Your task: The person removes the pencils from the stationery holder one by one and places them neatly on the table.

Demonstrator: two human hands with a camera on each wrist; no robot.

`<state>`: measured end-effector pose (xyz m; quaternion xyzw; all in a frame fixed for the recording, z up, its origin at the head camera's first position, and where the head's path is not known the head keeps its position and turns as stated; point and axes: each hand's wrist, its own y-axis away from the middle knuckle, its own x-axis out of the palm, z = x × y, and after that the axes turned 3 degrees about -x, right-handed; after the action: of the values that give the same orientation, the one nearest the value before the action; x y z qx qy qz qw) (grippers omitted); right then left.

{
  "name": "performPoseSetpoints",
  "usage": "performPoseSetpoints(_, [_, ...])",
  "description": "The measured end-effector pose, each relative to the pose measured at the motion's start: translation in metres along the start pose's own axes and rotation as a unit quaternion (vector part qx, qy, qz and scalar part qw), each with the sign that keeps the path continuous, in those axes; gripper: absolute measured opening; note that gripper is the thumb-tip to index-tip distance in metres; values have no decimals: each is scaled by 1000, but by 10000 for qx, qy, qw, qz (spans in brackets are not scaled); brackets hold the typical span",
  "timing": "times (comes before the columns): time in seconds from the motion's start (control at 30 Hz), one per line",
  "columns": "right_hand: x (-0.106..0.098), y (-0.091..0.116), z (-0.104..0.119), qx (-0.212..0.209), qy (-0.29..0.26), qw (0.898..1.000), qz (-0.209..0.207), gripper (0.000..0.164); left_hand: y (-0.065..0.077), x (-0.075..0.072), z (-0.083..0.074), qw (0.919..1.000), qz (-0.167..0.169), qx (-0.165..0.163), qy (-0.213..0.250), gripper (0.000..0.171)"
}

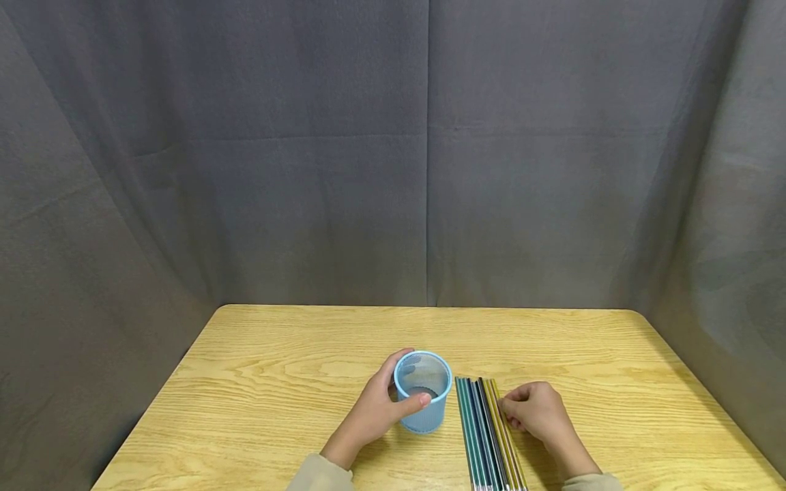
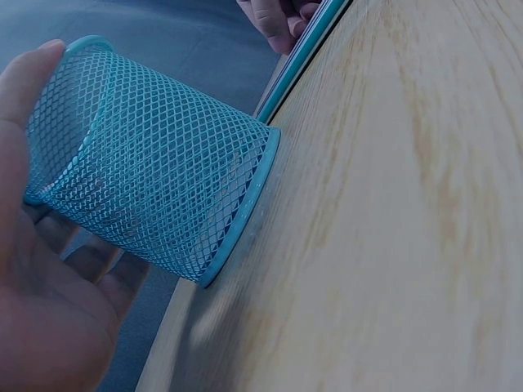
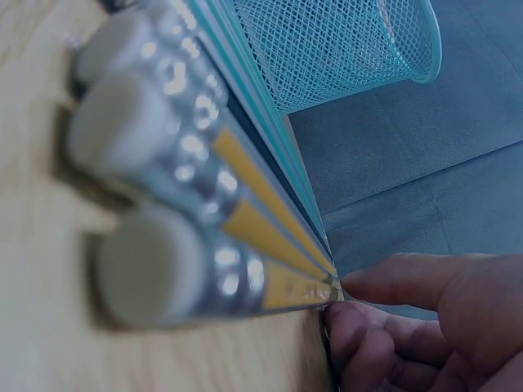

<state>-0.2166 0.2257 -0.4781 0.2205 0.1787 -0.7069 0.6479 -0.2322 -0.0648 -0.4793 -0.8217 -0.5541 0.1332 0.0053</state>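
My left hand point(image 1: 376, 411) grips a light blue mesh pencil cup point(image 1: 424, 417), thumb over the near side of its rim and fingers round the left side. The cup is upright, its base at the tabletop in the left wrist view. To its right lies a row of pencils side by side: teal pencils point(image 1: 468, 426), dark ones point(image 1: 489, 436) and yellow pencils point(image 1: 512, 443). White erasers point(image 3: 151, 265) cap their near ends. At the row's right edge, my right hand point(image 1: 542, 412) pinches the outermost yellow pencil near its far end between thumb and curled fingers.
The pencils and cup are on a light wood-grain table point(image 1: 276, 382) with rounded far corners. Grey cloth point(image 1: 307, 204) hangs behind the table and along both sides. The cup stands close beside the teal end of the row.
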Motion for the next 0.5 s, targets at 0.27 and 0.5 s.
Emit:
performPoseSetpoints(0.27, [-2,0,1,47,-18,10000,36,9,0,-1,0,10000,19,-73,14,78])
performPoseSetpoints(0.5, [-4,1,2,34,38,10000,72,8,0,-2,1,10000,15,-24,-20,78])
